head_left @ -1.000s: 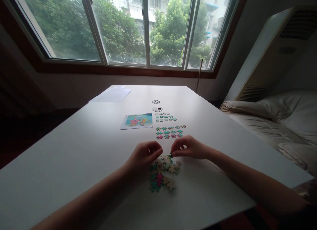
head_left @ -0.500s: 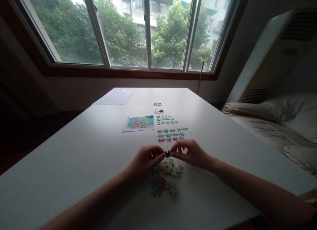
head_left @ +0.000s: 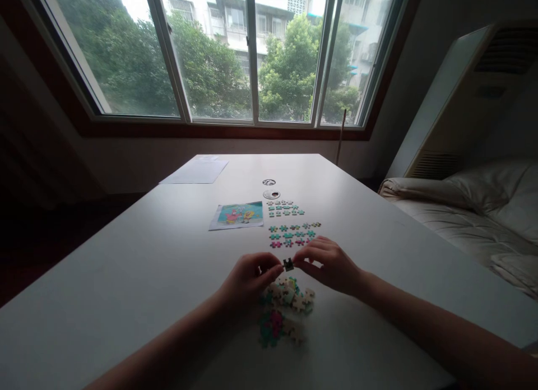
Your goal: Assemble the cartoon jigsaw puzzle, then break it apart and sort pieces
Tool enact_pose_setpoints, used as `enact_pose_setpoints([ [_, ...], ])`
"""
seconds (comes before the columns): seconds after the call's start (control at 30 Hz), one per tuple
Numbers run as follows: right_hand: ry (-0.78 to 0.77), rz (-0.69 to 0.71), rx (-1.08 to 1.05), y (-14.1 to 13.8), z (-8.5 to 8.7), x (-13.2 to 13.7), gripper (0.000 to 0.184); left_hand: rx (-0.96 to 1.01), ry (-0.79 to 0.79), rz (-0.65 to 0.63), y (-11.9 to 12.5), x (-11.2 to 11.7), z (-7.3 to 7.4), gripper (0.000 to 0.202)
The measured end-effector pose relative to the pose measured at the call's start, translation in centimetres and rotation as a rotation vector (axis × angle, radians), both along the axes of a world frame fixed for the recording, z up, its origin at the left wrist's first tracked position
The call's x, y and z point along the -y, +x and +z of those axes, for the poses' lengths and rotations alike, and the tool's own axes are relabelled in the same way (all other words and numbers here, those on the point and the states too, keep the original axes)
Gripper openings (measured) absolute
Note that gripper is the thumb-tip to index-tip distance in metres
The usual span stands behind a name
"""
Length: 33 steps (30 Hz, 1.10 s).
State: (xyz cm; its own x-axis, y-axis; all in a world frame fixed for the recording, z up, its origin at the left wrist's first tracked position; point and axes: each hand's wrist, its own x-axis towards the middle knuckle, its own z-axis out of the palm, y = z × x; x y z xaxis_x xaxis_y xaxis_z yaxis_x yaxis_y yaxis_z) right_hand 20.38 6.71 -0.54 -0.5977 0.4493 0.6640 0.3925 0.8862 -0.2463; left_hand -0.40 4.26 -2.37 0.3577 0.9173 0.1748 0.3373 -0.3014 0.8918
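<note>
A small dark jigsaw puzzle piece point(head_left: 288, 264) is pinched between the fingertips of both hands, above the table. My left hand point(head_left: 251, 275) grips its left side, and my right hand point(head_left: 330, 264) grips its right side. Just below lies a loose heap of puzzle pieces point(head_left: 299, 303), some showing pale backs and others teal or yellow. Nearer to me is a smaller cluster of puzzle pieces point(head_left: 271, 327) in teal, pink and beige. Beyond my hands, several rows of puzzle pieces point(head_left: 288, 235) lie spread out, their nearest row partly covered by my right fingers.
A colourful cartoon picture sheet point(head_left: 237, 215) lies left of the rows. Two round flat items point(head_left: 271, 194) sit behind them. White papers point(head_left: 195, 171) rest at the far left of the white table point(head_left: 126, 278). A cream sofa point(head_left: 454, 216) stands to the right.
Both hands keep hold of the dark puzzle piece, which now looks slightly turned. My right fingers have drawn closer together. The whole view has shifted slightly downward in the picture.
</note>
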Motion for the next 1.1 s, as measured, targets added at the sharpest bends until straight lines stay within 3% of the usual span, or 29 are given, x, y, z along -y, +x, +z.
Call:
enact_pose_setpoints([
  [0.23,-0.071,-0.186,-0.204,1.9,0.5,-2.2,0.008,-0.003,-0.020,0.033,-0.2,-0.2,-0.4,0.021],
  [0.47,-0.148,-0.158,-0.257,2.1,0.1,-2.8,0.009,-0.020,-0.008,0.030,0.0,-0.2,0.1,0.021],
  [0.63,-0.180,-0.194,-0.240,1.9,0.3,-3.7,0.011,-0.005,-0.014,0.063,-0.1,-0.5,-0.5,0.019],
  [0.73,-0.172,-0.218,-0.190,1.9,0.7,-5.8,0.012,0.008,-0.022,0.069,-0.2,-0.5,-0.7,0.019],
  [0.9,-0.184,-0.277,-0.024,2.0,1.4,-11.9,0.017,-0.020,-0.020,0.050,-0.3,-0.5,-0.2,0.020],
  [1.1,-0.350,-0.451,0.119,2.0,0.8,-18.3,0.019,0.003,-0.031,0.046,-0.4,-0.6,0.0,0.019],
])
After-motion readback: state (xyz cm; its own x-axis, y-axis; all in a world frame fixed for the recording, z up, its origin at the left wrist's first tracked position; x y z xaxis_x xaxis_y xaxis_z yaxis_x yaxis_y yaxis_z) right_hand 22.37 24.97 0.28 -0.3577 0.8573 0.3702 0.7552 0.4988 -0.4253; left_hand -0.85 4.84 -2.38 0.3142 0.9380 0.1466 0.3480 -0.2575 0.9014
